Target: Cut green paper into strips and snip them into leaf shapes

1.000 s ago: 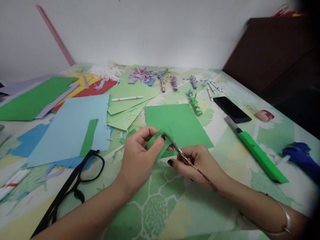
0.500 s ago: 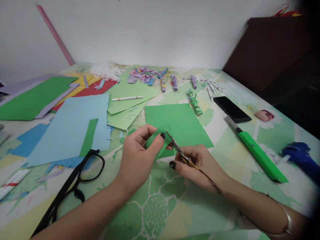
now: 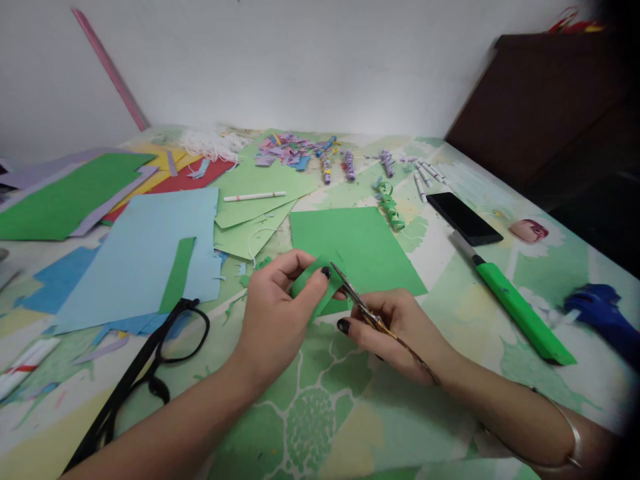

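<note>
My left hand pinches a folded strip of green paper between thumb and fingers. In my right hand is a pair of scissors, their blades pointing up and left against the strip's right edge. Thumb and fingers wrap the scissor handles, which are partly hidden. Beyond both hands a green paper sheet lies flat. Further back sits a curled green paper roll. Another green strip rests on a light blue sheet to the left.
Black eyeglasses lie beside my left forearm. To the right are a green-handled knife, a black phone and a dark blue object. At the back are paper scraps, white string and purple paper rolls.
The scissors and my right hand have shifted very slightly left. My left hand keeps its pinch on the strip in the same place.
</note>
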`<action>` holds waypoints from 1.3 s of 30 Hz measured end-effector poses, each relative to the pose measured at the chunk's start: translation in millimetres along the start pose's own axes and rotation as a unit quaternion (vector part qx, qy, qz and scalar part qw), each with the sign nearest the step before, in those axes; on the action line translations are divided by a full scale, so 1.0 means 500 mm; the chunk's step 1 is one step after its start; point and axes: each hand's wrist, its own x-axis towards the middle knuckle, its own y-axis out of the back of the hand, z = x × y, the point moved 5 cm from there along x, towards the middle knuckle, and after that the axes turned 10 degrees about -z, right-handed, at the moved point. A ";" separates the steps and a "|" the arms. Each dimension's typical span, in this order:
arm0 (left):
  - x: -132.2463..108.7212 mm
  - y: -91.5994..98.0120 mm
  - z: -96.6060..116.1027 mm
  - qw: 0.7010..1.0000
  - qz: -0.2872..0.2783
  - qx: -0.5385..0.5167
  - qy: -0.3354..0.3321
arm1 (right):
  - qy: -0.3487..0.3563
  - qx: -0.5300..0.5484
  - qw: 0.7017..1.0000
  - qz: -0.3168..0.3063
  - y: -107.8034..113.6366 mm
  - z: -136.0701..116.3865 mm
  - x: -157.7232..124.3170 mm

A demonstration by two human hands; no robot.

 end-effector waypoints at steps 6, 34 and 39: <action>0.002 0.000 -0.003 1.000 0.000 0.008 0.002 | -0.010 -0.015 1.000 0.013 0.002 0.003 0.004; 0.001 0.001 -0.003 1.000 -0.001 0.012 -0.014 | -0.035 -0.041 0.998 0.036 0.004 0.007 0.007; 0.002 -0.002 -0.005 1.000 -0.010 -0.010 -0.006 | -0.036 -0.035 0.998 0.043 0.006 0.004 0.008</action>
